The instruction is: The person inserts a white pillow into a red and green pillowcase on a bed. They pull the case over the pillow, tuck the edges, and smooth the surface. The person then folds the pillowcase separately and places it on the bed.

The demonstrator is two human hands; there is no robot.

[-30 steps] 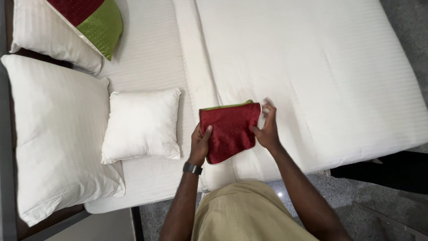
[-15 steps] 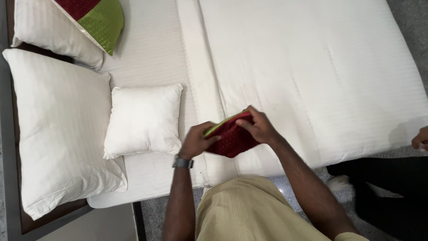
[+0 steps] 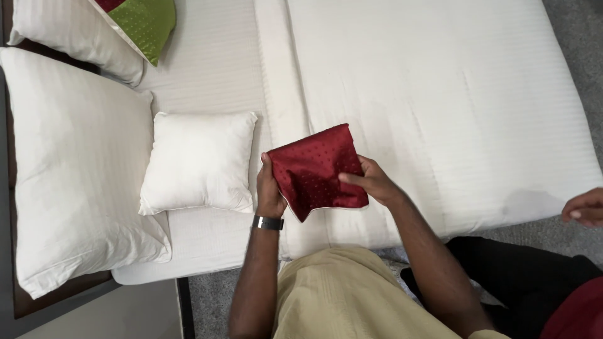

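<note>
Between my two hands, a folded red cloth (image 3: 317,169) with a dotted weave is held flat above the near edge of the white bed (image 3: 440,94). My left hand (image 3: 270,191) grips the cloth's left edge, thumb on top and fingers curled under, so it is closed on the fabric. My right hand (image 3: 370,182) holds the cloth's lower right part, fingers laid over the top face and pinching it against the thumb beneath. A dark watch (image 3: 268,223) sits on my left wrist. Just left of my left hand lies a small square white cushion (image 3: 201,163), and beyond that a large white pillow (image 3: 75,163). Far up and left of my hands, a green and red cushion (image 3: 147,22) rests against another white pillow. Well to the right of my right hand, another person's hand (image 3: 584,207) shows at the frame edge, near the bed's corner.
</note>
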